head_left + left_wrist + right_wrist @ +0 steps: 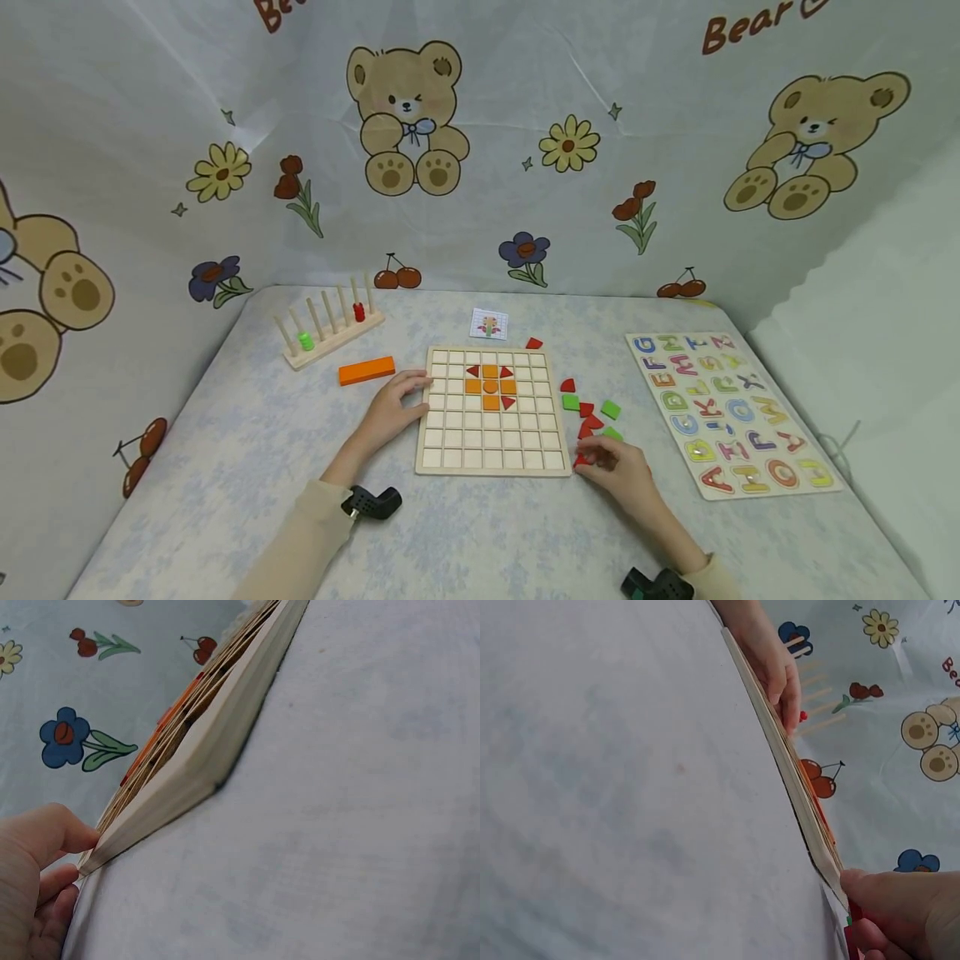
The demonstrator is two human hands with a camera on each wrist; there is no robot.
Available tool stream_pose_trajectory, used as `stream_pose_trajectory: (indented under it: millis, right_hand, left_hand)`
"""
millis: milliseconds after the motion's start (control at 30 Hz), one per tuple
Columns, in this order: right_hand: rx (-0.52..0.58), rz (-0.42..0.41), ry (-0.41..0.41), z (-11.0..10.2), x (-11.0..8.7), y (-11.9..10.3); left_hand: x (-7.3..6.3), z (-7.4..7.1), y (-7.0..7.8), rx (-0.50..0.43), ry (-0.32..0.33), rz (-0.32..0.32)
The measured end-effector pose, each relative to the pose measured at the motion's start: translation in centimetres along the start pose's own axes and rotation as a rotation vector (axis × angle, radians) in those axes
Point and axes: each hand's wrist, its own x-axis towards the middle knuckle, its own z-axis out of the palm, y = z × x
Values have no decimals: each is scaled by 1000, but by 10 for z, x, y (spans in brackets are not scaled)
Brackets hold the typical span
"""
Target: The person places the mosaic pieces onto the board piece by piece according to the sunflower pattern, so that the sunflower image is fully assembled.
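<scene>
A wooden grid board [450, 437] lies flat in the middle of the table. In its cells sit several orange squares [490, 371], an orange round piece [491, 387] and red triangular pieces [508, 403]. My left hand [392, 408] touches the board's left edge with fingers and thumb. At the lower right corner, my right hand [618, 471] pinches a small red piece [580, 460], mostly covered by the fingers; in the right wrist view the thumb is right at the board's edge. Loose red wedge pieces [567, 385] and green squares [611, 409] lie between board and right hand.
Behind the board lies a small pattern card [489, 323], with one red piece [534, 342] nearby. A wooden peg stand [337, 337] is at the back left, before it an orange bar [367, 371]. An alphabet board [738, 417] lies at the right.
</scene>
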Motion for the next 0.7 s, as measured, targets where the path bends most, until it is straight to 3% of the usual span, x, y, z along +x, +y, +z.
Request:
stream_pose_trajectory:
  millis: [133, 267, 433, 700]
  right_hand:
    - [-16, -32, 15, 1, 12, -9]
    - [-15, -107, -44, 13, 33, -28]
    - [6, -120, -128, 45, 61, -56]
    - [21, -123, -125, 97, 95, -76]
  left_hand:
    - [-1, -2, -1, -2, 4, -1]
    - [-1, -4, -2, 2, 10, 2]
    - [1, -3, -5, 2, 6, 19]
    - [2, 2, -6, -10, 9, 13]
